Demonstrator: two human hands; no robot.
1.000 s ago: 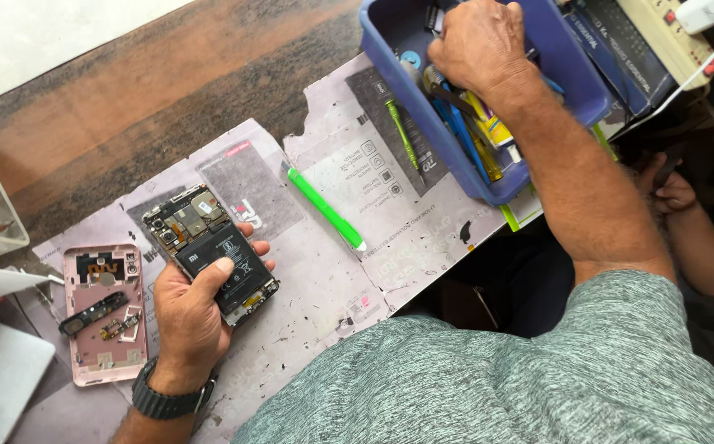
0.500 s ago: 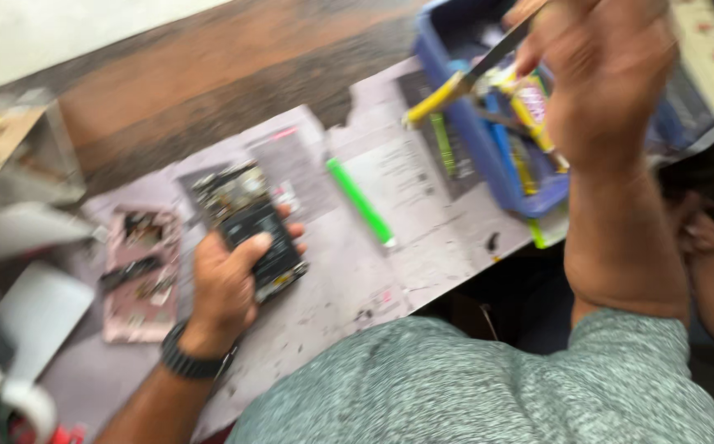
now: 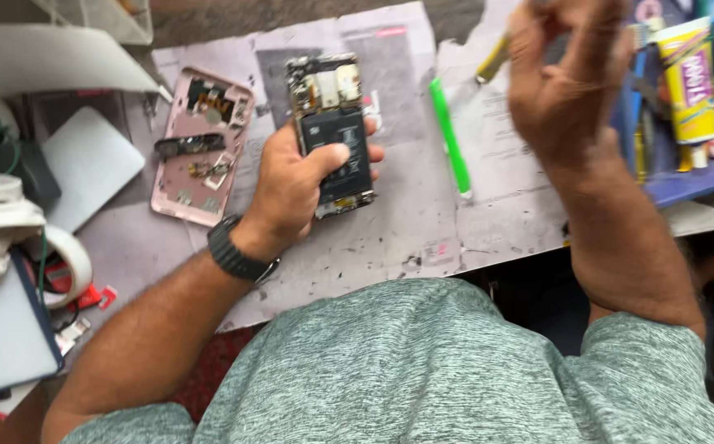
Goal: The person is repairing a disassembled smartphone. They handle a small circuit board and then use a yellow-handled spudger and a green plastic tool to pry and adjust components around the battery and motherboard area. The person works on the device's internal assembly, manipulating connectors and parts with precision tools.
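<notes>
left hand point(image 3: 295, 185) is clamping opened black phone body with bare battery and circuit boards point(image 3: 332, 131), thumb across battery | likely light, stiff, fragile; edges safest | right hand point(image 3: 566, 78) is pinching yellow-handled tool point(image 3: 492, 59), fingers curled

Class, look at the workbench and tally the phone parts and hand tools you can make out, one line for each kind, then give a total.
Opened phone with its battery showing, held in the left hand: 1
Pink phone back cover: 1
Green pry stick: 1
Yellow-handled tool, in the right hand: 1
Yellow glue tube: 1
Total: 5
</notes>
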